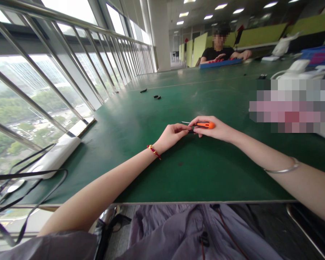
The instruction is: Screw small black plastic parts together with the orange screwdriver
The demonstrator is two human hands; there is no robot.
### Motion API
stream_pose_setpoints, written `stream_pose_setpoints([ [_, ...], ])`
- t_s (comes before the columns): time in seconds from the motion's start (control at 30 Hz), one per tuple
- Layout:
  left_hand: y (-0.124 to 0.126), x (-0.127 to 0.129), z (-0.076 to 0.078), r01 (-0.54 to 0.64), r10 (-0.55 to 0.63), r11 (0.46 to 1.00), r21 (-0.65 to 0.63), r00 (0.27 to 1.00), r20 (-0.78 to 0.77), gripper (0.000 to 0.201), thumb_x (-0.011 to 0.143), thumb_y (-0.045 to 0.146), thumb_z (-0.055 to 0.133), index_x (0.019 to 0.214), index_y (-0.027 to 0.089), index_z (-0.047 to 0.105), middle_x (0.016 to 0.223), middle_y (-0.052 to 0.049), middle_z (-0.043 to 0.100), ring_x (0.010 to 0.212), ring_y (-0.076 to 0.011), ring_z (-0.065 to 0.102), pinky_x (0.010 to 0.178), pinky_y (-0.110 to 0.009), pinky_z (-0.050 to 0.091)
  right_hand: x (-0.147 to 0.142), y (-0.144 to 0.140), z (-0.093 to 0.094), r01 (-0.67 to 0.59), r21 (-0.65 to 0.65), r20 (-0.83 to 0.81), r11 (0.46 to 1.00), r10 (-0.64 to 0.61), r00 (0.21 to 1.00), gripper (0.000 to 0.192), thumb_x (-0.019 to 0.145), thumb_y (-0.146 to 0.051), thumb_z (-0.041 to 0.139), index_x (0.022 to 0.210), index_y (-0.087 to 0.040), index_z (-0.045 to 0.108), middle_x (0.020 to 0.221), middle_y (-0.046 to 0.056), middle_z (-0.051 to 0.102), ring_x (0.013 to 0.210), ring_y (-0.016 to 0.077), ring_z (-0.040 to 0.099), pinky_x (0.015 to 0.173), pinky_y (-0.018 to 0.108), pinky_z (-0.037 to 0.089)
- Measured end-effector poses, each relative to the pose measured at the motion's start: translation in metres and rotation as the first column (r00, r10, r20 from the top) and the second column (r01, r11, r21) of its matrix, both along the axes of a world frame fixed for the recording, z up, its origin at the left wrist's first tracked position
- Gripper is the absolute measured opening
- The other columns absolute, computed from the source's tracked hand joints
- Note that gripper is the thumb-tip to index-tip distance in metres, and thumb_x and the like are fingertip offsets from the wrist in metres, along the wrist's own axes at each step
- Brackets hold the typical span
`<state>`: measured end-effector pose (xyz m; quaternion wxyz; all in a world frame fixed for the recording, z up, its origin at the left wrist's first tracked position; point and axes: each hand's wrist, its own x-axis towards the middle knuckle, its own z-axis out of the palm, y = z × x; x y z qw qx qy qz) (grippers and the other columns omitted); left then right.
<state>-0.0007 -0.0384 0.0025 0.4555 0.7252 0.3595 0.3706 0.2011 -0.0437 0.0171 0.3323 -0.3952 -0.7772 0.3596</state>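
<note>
My right hand (218,128) is closed around a screwdriver (206,125) with an orange and black handle. Its thin metal shaft points left, past my left fingertips. My left hand (173,136) pinches a small black piece (191,131) whose exact kind I cannot make out. The fingertips of both hands meet at this piece, just above or on the green table (162,173). Whether the screwdriver's tip touches anything does not show.
Small black parts (157,97) lie farther back on the table. A white power strip (56,155) with black cables (51,173) sits at the left edge beside the metal railing (83,36). Across the table, a person (219,50) sits behind a blue tray (220,64).
</note>
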Motion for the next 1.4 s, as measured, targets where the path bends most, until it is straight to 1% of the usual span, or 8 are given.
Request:
stream_pose_setpoints([
  [0.33,0.003,0.0,-0.002,0.043,-0.043,0.998,0.043,0.999,0.007,0.022,0.078,0.015,0.059,0.096,0.009,0.069,0.102,-0.009,0.07,0.095,-0.0184,0.064,0.093,-0.032,0.048,-0.001,-0.001,0.001,0.002,0.028,0.008,1.0,-0.003,1.0,0.021,0.078,-0.026,0.061,0.096,-0.016,0.063,0.079,0.001,0.061,0.059,0.01,0.058,0.064,0.029,0.051],
  [0.53,0.0,0.001,-0.005,0.046,-0.044,0.997,0.067,0.999,-0.029,0.025,0.076,0.021,0.065,0.097,0.008,0.066,0.094,-0.009,0.07,0.08,-0.0152,0.065,0.079,-0.029,0.052,-0.002,-0.001,0.0,-0.008,0.039,0.013,0.999,0.007,1.0,0.021,0.078,-0.028,0.061,0.095,-0.017,0.063,0.084,0.002,0.062,0.059,0.0101,0.058,0.063,0.028,0.051],
  [0.7,-0.004,0.001,-0.003,-0.046,0.082,0.966,0.255,0.988,-0.131,0.018,0.076,0.017,0.064,0.093,0.011,0.069,0.091,-0.007,0.069,0.078,-0.0128,0.063,0.078,-0.026,0.052,-0.001,-0.002,0.003,0.077,0.093,0.04,0.993,-0.081,0.996,0.026,0.077,-0.034,0.062,0.097,-0.017,0.063,0.09,0.005,0.064,0.066,0.0143,0.061,0.063,0.03,0.051],
  [0.8,-0.006,0.001,-0.001,-0.103,0.192,0.925,0.366,0.957,-0.217,0.016,0.075,0.015,0.064,0.09,0.014,0.071,0.085,-0.004,0.067,0.073,-0.0116,0.061,0.073,-0.024,0.051,-0.001,-0.006,0.01,0.217,0.234,0.026,0.948,-0.229,0.973,0.029,0.078,-0.039,0.062,0.098,-0.018,0.065,0.092,0.006,0.066,0.07,0.0163,0.061,0.064,0.03,0.048],
  [0.9,-0.007,0.0,-0.001,-0.127,0.254,0.902,0.414,0.929,-0.269,0.016,0.075,0.014,0.063,0.089,0.014,0.071,0.082,-0.003,0.065,0.071,-0.0111,0.06,0.069,-0.023,0.051,-0.002,-0.015,0.021,0.327,0.395,-0.059,0.859,-0.331,0.942,0.02,0.08,-0.037,0.058,0.088,-0.02,0.064,0.084,0.004,0.066,0.071,0.0155,0.058,0.066,0.03,0.044],
  [1.07,-0.008,0.0,0.0,-0.109,0.281,0.881,0.461,0.904,-0.322,0.016,0.076,0.014,0.061,0.089,0.015,0.071,0.087,-0.004,0.066,0.074,-0.0121,0.061,0.07,-0.024,0.052,-0.006,-0.033,0.034,0.441,0.485,-0.285,0.755,-0.34,0.896,0.018,0.077,-0.027,0.059,0.063,-0.022,0.048,0.057,-0.001,0.052,0.053,0.0116,0.047,0.054,0.028,0.036],
  [1.2,-0.007,0.0,0.001,-0.1,0.292,0.873,0.477,0.891,-0.347,0.017,0.077,0.014,0.059,0.089,0.015,0.071,0.085,-0.004,0.065,0.073,-0.0123,0.061,0.071,-0.024,0.053,-0.01,-0.041,0.038,0.447,0.503,-0.328,0.74,-0.315,0.89,0.026,0.076,-0.023,0.057,0.054,-0.023,0.043,0.053,-0.001,0.049,0.051,0.0122,0.045,0.053,0.029,0.035],
  [1.4,-0.005,-0.002,0.001,-0.083,0.29,0.869,0.488,0.884,-0.366,0.017,0.077,0.015,0.059,0.089,0.016,0.07,0.086,-0.003,0.065,0.074,-0.0122,0.06,0.071,-0.024,0.052,-0.013,-0.042,0.037,0.428,0.47,-0.283,0.772,-0.327,0.901,0.022,0.075,-0.023,0.058,0.056,-0.021,0.048,0.054,-0.001,0.052,0.052,0.0127,0.047,0.053,0.029,0.035],
])
